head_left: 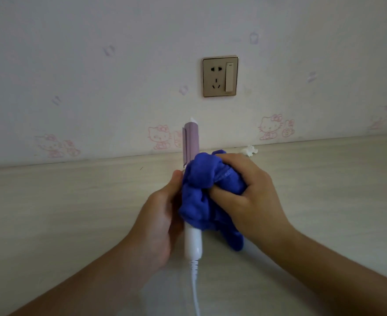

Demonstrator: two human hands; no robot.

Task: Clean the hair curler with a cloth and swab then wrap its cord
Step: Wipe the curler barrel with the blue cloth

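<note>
Lilac curler (pixel 191 142): standing upright between both hands, over the bench (pixel 73 201).
Left hand (pixel 158 222): gripping its white handle.
Right hand (pixel 251 192): gripping bunched blue cloth (pixel 199 201) against the barrel.
Cord (pixel 194 286): trailing toward the viewer.

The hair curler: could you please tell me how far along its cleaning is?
Done: nothing is plugged into the wall socket. In hand: the left hand holds the hair curler while the right hand grips the blue cloth bunched round its middle. Left: the swab step, and wrapping the cord, which trails loose off the bottom edge.
</note>
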